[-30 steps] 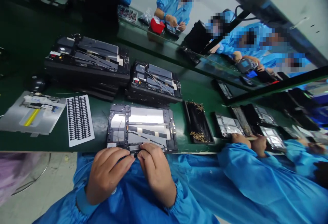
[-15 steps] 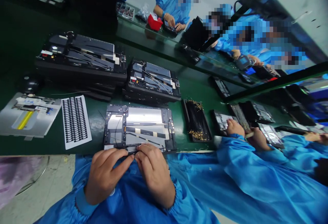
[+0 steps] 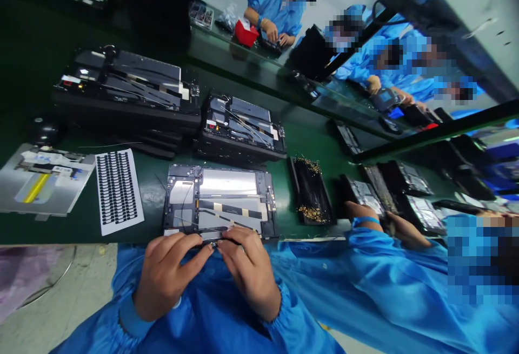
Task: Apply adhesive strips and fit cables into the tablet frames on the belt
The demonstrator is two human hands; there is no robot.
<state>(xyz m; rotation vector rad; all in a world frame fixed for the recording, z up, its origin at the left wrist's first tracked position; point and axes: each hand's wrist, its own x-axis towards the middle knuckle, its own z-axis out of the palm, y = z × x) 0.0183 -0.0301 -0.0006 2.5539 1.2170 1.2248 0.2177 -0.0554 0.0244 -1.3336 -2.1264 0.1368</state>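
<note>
Fingers of the left hand and right hand pinch together on the near long edge of the opened tablet. It lies flat at the desk front edge, long axis running left to right, insides up. A black screw tray sits just right, a sticker sheet left.

Green bench, white sheet with black dots.

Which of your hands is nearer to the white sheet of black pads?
Left. The left hand is at the open tablet's near edge, just right of the white sheet of black pads. The right hand is farther right, fingertips meeting the left's.
</note>
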